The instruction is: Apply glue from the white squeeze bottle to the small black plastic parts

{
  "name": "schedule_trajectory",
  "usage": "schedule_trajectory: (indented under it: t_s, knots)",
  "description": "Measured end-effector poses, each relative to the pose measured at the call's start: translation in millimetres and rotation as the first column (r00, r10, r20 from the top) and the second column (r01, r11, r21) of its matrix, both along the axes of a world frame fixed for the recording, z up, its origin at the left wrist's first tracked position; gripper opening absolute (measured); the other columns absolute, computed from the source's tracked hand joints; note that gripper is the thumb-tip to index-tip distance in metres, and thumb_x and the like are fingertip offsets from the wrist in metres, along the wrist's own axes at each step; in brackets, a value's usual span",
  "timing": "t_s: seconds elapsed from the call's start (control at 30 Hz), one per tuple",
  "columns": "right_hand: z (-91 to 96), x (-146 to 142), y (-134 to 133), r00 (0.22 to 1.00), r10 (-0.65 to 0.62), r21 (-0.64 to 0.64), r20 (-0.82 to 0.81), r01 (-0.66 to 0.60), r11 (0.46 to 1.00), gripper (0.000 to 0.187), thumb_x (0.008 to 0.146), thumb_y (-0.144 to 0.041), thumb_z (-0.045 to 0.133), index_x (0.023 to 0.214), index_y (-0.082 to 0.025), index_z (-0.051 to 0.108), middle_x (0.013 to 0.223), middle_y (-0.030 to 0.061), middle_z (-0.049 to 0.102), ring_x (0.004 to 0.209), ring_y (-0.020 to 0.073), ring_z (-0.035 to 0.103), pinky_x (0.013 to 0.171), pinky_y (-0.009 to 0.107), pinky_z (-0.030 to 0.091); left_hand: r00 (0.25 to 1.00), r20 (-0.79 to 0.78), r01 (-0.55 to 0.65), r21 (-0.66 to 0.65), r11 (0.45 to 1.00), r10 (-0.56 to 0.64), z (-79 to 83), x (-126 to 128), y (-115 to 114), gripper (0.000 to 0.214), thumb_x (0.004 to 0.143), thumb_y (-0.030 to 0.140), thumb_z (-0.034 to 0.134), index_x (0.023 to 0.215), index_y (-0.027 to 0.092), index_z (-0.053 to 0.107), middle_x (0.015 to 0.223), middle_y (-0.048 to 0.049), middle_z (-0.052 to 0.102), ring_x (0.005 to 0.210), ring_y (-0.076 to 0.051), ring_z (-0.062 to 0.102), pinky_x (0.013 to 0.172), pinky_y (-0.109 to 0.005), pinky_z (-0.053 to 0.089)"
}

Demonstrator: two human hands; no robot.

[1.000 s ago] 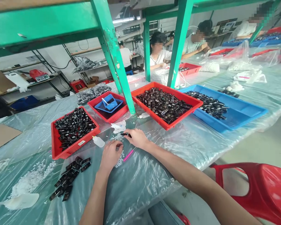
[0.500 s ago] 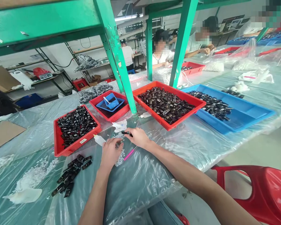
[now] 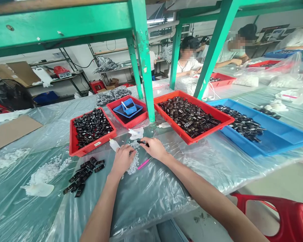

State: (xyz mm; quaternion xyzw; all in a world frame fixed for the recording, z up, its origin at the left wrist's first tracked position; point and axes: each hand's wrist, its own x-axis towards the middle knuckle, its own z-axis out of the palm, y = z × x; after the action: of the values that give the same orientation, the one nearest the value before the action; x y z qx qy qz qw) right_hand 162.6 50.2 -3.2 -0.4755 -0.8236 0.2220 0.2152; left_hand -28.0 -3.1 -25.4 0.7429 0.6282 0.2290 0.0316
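right hand (image 3: 155,149) fingers pinch black part (image 3: 143,143) | left hand (image 3: 122,160) curled on white bits (image 3: 135,163), hold unclear

Bright, even light fr. overhead; tube lamp (image 3: 159,21) glows at back. Soft glare on plastic sheet (image 3: 212,158), shadows faint. Wide-angle bend twd edges; pic sharp otherwise.

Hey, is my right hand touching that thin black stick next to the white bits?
Touching. The head view shows the right hand pinching the thin black stick between its fingertips, with no gap between them.
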Motion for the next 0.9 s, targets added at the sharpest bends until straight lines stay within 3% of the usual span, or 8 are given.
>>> schedule_trajectory:
  t_s: [0.17,0.3,0.43,0.57,0.9]
  knots:
    - [-3.2,0,2,0.999,0.0,0.009,-0.045,0.0,1.0,0.027,0.098,-0.039,0.057,0.117,-0.026,0.071,0.087,0.0022,0.075,0.081,0.0184,0.069,0.069,0.024,0.042,1.0,0.012,-0.009,-0.007,1.0,0.009,3.9,1,0,0.02,0.093,0.029,0.054,0.081,0.022,0.068,0.093,-0.0079,0.071,0.094,-0.028,0.063,0.082,-0.04,0.042]
    - [-5.3,-1,2,0.992,-0.006,0.007,-0.126,0.007,1.0,0.026,0.096,-0.038,0.06,0.115,-0.025,0.072,0.084,0.0013,0.073,0.074,0.0165,0.066,0.069,0.024,0.041,0.984,0.177,-0.032,0.011,0.999,0.03,8.6,4,-1,0.022,0.095,0.031,0.05,0.085,0.021,0.066,0.083,-0.0049,0.071,0.083,-0.024,0.064,0.081,-0.038,0.043]
    - [-7.8,-3,1,0.97,0.022,-0.024,-0.244,-0.029,0.999,0.025,0.093,-0.038,0.062,0.108,-0.023,0.075,0.079,0.0008,0.071,0.068,0.0152,0.062,0.067,0.024,0.042,0.892,0.446,-0.099,0.031,0.995,0.075,11.3,7,-1,0.023,0.093,0.038,0.052,0.089,0.021,0.067,0.083,-0.003,0.073,0.073,-0.019,0.063,0.072,-0.031,0.045]
    - [-11.7,-7,0,0.92,0.077,-0.051,-0.384,-0.105,0.993,0.023,0.089,-0.035,0.065,0.101,-0.019,0.076,0.081,0.0021,0.071,0.073,0.016,0.062,0.07,0.025,0.044,0.781,0.619,-0.173,0.08,0.982,0.087,11.7,9,0,0.023,0.089,0.039,0.059,0.092,0.02,0.071,0.09,-0.0048,0.075,0.079,-0.018,0.065,0.072,-0.029,0.047]
    - [-16.3,-13,-3,0.817,0.115,-0.086,-0.565,-0.196,0.977,0.023,0.086,-0.035,0.065,0.094,-0.016,0.076,0.085,0.0033,0.072,0.08,0.0173,0.061,0.078,0.028,0.046,0.649,0.76,-0.166,0.094,0.982,0.037,13.5,14,1,0.025,0.084,0.041,0.067,0.09,0.018,0.075,0.092,-0.007,0.076,0.085,-0.02,0.07,0.071,-0.028,0.051]
